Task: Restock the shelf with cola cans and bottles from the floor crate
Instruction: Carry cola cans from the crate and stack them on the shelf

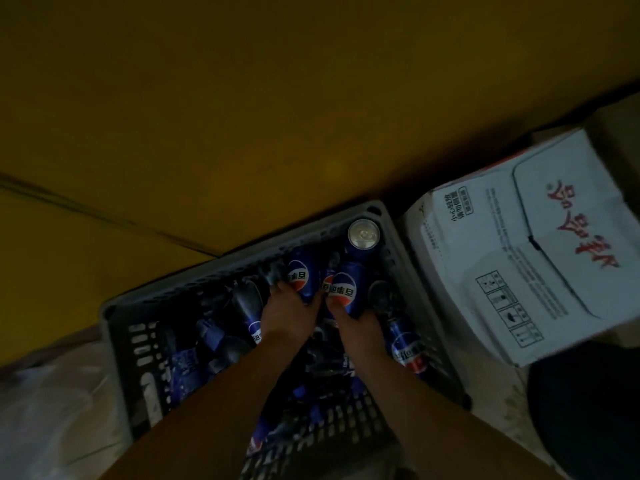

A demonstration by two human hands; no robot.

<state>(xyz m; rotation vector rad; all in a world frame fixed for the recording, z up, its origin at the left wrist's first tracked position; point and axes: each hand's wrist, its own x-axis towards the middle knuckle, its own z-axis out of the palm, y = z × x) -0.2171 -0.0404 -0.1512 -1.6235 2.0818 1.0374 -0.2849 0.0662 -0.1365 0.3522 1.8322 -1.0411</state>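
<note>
A grey perforated floor crate (242, 261) holds several blue cola cans and dark cola bottles, dimly lit. My left hand (287, 313) is closed around a blue cola can (300, 271) lying near the crate's far side. My right hand (353, 327) grips a second blue cola can (346, 284) right beside it. One upright can (363, 234) shows its silver top in the far right corner. Another can (408, 348) lies along the right wall. No shelf is in view.
A white cardboard box with red lettering (526, 244) stands right of the crate. The yellow-brown floor (242, 116) fills the upper view. A pale plastic bag (52, 410) lies to the left, and something dark (588, 410) sits at lower right.
</note>
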